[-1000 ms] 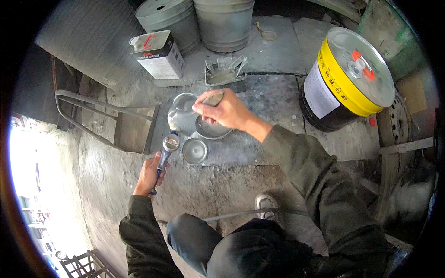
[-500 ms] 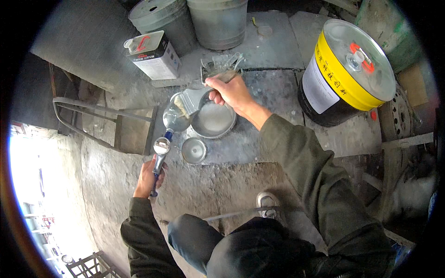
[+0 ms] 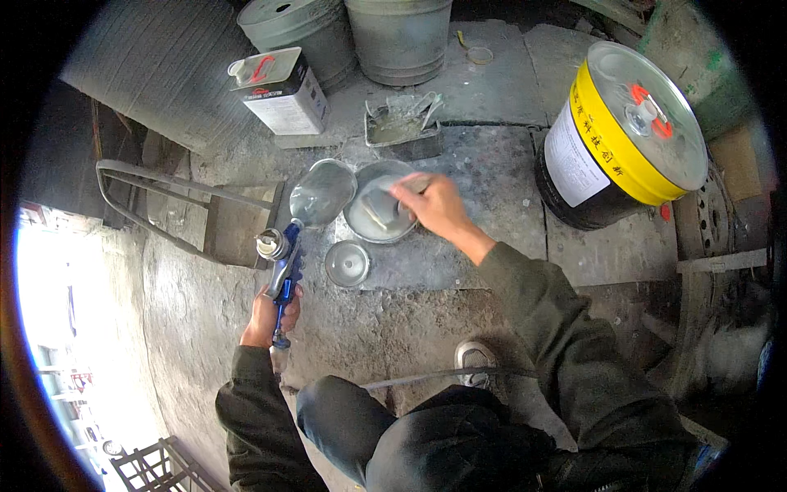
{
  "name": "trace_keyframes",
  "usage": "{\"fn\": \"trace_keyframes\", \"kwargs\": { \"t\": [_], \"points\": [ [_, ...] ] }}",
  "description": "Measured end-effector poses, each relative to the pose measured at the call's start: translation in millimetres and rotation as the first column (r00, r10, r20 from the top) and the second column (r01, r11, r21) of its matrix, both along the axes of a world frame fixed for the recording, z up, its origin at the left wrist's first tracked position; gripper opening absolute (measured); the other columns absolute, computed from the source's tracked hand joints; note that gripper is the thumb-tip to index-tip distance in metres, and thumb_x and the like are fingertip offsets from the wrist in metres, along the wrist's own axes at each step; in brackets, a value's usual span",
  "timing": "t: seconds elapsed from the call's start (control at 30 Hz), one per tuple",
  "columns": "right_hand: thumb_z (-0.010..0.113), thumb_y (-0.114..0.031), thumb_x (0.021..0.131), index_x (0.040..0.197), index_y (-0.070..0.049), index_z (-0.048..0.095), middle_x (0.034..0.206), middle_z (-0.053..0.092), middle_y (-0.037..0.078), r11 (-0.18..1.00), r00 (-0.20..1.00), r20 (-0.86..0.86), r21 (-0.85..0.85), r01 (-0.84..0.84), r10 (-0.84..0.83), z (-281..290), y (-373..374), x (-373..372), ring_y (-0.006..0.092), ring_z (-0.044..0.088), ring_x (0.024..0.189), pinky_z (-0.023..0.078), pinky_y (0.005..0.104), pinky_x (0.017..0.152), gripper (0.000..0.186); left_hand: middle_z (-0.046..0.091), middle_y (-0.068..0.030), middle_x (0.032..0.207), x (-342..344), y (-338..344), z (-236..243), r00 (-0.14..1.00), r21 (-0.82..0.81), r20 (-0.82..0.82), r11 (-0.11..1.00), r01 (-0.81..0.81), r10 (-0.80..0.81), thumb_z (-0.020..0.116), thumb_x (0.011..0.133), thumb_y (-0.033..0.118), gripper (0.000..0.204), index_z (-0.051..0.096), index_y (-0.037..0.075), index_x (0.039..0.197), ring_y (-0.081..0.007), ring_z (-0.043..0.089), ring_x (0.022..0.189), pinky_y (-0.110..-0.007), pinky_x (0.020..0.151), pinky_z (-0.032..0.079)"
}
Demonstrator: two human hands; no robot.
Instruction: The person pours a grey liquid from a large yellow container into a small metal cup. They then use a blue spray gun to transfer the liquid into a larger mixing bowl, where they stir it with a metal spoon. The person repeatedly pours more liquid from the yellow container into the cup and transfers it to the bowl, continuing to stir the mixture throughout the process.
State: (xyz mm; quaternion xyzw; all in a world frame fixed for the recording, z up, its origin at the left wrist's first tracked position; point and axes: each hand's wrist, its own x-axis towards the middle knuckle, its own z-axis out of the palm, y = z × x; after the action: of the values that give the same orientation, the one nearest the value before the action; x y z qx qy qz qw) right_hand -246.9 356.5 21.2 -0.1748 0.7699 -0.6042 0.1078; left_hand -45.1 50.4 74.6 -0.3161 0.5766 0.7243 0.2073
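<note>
Dusty floor slab: by its near-left corner my left hand has fingers clamped on a spray gun; right hand fingers grip a brush, tilted, I guess, to reach the bowl.

The wide head-worn fisheye looks down at the floor.

Beneath the hands spreads a rough, stained grey floor. Bright light floods in well to their left; beyond them, leftward, rises a ridged grey surface. A slatted frame stands nearer, also left.
</note>
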Motion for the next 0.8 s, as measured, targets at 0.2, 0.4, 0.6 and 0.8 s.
{"fn": "trace_keyframes", "kwargs": {
  "t": [0.2, 0.4, 0.6, 0.8],
  "points": [
    [0.069, -0.025, 0.091, 0.095, -0.001, 0.069, 0.071, 0.067, 0.006, 0.772, 0.935, 0.355, -0.601, 0.208, 0.025, 28, -20, 6, 0.0113, 0.061, 0.054, 0.045, 0.0239, 0.049, 0.025, 0.048, -0.0004, 0.060, -2, 7, -8, 1.000, 0.082, 0.019, 0.996, -0.019, 0.018, 0.033, 0.096, 0.032, 0.037, 0.058, 0.006, 0.092, -0.0091, 0.038, 0.043, -0.024, 0.037, 0.029],
    [0.068, -0.024, 0.092, 0.094, 0.000, 0.067, 0.070, 0.067, 0.007, 0.822, 0.916, 0.372, -0.468, 0.325, -0.150, 6, -8, -8, 0.0119, 0.062, 0.055, 0.047, 0.0253, 0.049, 0.024, 0.045, 0.0005, 0.060, -1, 7, -18, 0.996, 0.189, 0.086, 0.982, -0.020, 0.004, 0.034, 0.096, 0.035, 0.035, 0.056, 0.008, 0.091, -0.0104, 0.037, 0.042, -0.026, 0.037, 0.030],
    [0.066, -0.024, 0.094, 0.095, 0.000, 0.067, 0.073, 0.068, 0.007, 0.913, 0.949, 0.265, -0.318, 0.254, -0.172, -22, 1, -4, 0.0114, 0.061, 0.056, 0.046, 0.0244, 0.051, 0.023, 0.043, -0.0002, 0.059, -1, 11, -16, 0.996, 0.384, -0.059, 0.922, -0.039, 0.067, 0.044, 0.098, 0.055, 0.050, 0.055, 0.006, 0.095, -0.0099, 0.035, 0.041, -0.025, 0.035, 0.028],
    [0.067, -0.028, 0.089, 0.085, -0.002, 0.070, 0.072, 0.069, 0.014, 0.980, 0.916, -0.371, 0.062, 0.190, -0.154, -39, -5, 11, 0.0311, 0.065, 0.058, 0.048, 0.0384, 0.054, 0.026, 0.042, 0.0000, 0.059, 0, 1, -23, 0.995, 0.382, -0.036, 0.921, -0.074, 0.094, 0.040, 0.099, 0.054, 0.050, 0.054, 0.006, 0.097, -0.0099, 0.034, 0.042, -0.025, 0.036, 0.027]
  ]
}}
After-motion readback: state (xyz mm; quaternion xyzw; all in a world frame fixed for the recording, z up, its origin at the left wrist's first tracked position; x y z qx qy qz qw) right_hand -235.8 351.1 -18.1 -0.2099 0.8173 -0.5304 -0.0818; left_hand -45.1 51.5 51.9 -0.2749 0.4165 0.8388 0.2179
